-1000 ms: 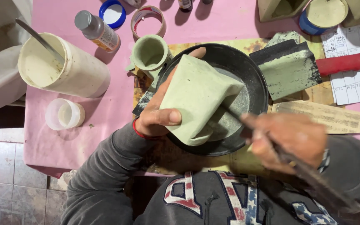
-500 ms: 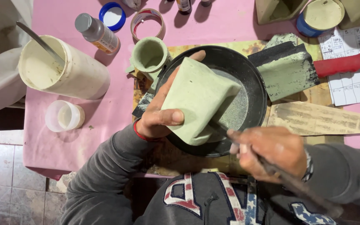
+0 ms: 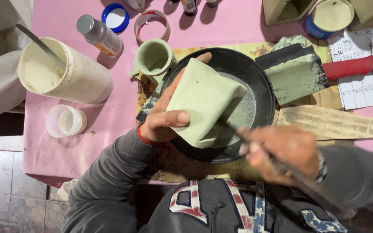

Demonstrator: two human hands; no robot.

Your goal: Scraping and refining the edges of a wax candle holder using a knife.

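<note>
Nearest, at the table's front edge: right hand (image 3: pixel 283 153), blurred, fist closed round a long thin tool (image 3: pixel 311 190), tip toward the green block (image 3: pixel 203 103). Kind of tool impossible to tell. Just beyond: left hand (image 3: pixel 167 118), thumb across the block's front, fingers behind it, gripping firmly, holding it tilted over the black pan (image 3: pixel 262 86). Grey-green dust lying in the pan's bottom, so some shaping seemingly done; block faces smooth, how much remains unclear. Toward the left front corner: small clear tub (image 3: pixel 65 121), open. Behind it, a large cream bucket (image 3: pixel 65 75) on its side with a metal rod inside. Mid-table: green cup (image 3: pixel 154 56), dark sanding pad (image 3: pixel 296 71) smeared green, red-handled tool (image 3: pixel 348 67). Far edge: grey-capped bottle (image 3: pixel 98 34) with orange-and-white label lying down, blue lid (image 3: pixel 114 17), tape ring (image 3: pixel 152 23), blue round tin (image 3: pixel 329 17), white gridded sheet (image 3: pixel 359 77) at the right edge.
</note>
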